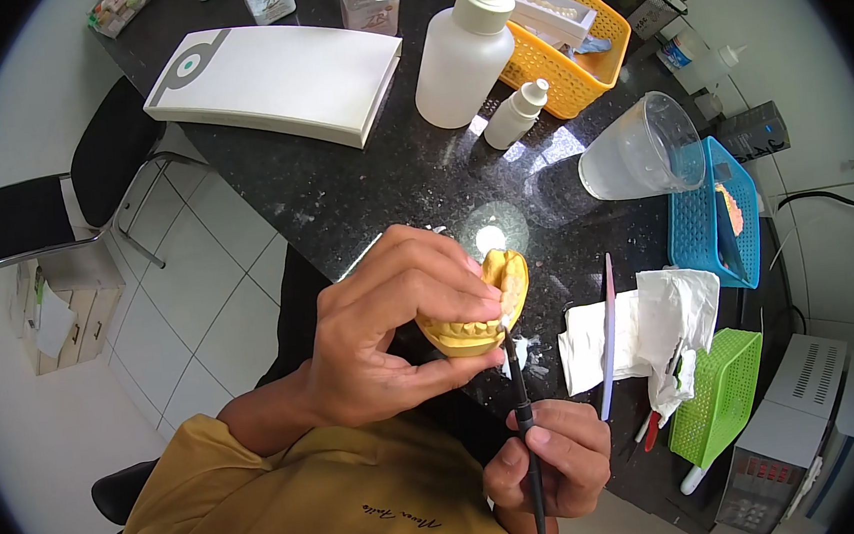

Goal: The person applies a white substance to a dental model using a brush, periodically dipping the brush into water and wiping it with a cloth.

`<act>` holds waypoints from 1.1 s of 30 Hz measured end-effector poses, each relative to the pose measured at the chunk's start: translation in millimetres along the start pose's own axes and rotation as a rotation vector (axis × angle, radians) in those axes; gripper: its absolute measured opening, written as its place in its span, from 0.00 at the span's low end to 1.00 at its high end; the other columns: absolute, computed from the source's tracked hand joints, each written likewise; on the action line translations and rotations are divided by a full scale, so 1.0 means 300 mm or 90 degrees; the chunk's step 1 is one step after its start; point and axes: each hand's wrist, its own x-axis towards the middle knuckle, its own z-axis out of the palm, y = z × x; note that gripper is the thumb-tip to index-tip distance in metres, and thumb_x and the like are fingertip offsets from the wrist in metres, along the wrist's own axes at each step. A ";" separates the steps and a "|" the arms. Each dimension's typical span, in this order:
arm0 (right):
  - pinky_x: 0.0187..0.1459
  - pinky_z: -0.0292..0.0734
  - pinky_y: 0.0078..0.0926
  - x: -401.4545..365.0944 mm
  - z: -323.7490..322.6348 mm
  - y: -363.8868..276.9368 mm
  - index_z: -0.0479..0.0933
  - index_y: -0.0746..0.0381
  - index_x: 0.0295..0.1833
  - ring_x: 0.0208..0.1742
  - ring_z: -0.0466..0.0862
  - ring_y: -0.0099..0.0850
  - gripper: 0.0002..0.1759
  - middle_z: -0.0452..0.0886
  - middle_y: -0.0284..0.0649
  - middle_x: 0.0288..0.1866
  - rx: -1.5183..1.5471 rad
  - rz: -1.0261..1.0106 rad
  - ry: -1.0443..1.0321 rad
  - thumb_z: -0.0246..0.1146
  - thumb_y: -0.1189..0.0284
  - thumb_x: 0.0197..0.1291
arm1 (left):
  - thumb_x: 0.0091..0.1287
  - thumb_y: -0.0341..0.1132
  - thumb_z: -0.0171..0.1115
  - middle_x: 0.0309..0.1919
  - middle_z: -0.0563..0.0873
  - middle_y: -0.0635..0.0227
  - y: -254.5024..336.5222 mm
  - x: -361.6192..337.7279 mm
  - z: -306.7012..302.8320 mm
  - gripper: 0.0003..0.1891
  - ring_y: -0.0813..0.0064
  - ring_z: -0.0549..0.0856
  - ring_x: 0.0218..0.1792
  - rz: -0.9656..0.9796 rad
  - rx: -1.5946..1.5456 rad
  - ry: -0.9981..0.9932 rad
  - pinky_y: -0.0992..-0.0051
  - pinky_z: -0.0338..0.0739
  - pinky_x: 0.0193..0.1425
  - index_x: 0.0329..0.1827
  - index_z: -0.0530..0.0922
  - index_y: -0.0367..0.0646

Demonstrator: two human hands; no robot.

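My left hand (396, 320) is wrapped round a yellow dental cast (463, 342), fingers over its top and thumb below. The cast's row of teeth faces up, and a paler patch shows on its right part. In my right hand (557, 457) a slim black-handled tool (527, 430) is pinched like a pen. Its narrow end touches the teeth, where a small white bit shows; I cannot make out the kind of tip. White residue (521, 355) lies on the dark countertop (362, 207) just beyond the cast.
White tissues (602, 328) lie at right under a long pale spatula-like tool (608, 338). A clear cup (639, 155), a squeeze bottle (461, 63), a small dropper bottle (515, 114) and a thick white book (277, 83) stand beyond. Yellow (569, 95), blue (737, 253) and green (708, 400) baskets line the right.
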 end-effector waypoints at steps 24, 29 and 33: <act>0.26 0.81 0.23 0.001 0.020 0.014 0.78 0.62 0.43 0.27 0.85 0.33 0.14 0.82 0.41 0.32 0.022 -0.017 0.069 0.71 0.77 0.50 | 0.45 0.23 0.81 0.40 0.87 0.61 -0.001 0.001 0.002 0.19 0.65 0.82 0.47 0.009 0.025 0.005 0.71 0.78 0.48 0.40 0.83 0.38; 0.26 0.81 0.22 0.001 0.024 0.017 0.78 0.61 0.43 0.27 0.85 0.33 0.14 0.82 0.41 0.32 0.018 -0.027 0.076 0.71 0.77 0.50 | 0.45 0.23 0.81 0.41 0.87 0.61 -0.001 0.000 0.002 0.19 0.65 0.82 0.47 0.012 0.022 0.006 0.71 0.78 0.48 0.40 0.83 0.38; 0.25 0.80 0.22 0.003 0.022 0.015 0.78 0.61 0.43 0.27 0.85 0.33 0.14 0.82 0.40 0.32 0.014 -0.030 0.069 0.71 0.77 0.50 | 0.45 0.22 0.81 0.41 0.86 0.61 0.002 0.001 0.003 0.19 0.65 0.82 0.47 0.011 0.026 0.008 0.71 0.78 0.48 0.40 0.83 0.38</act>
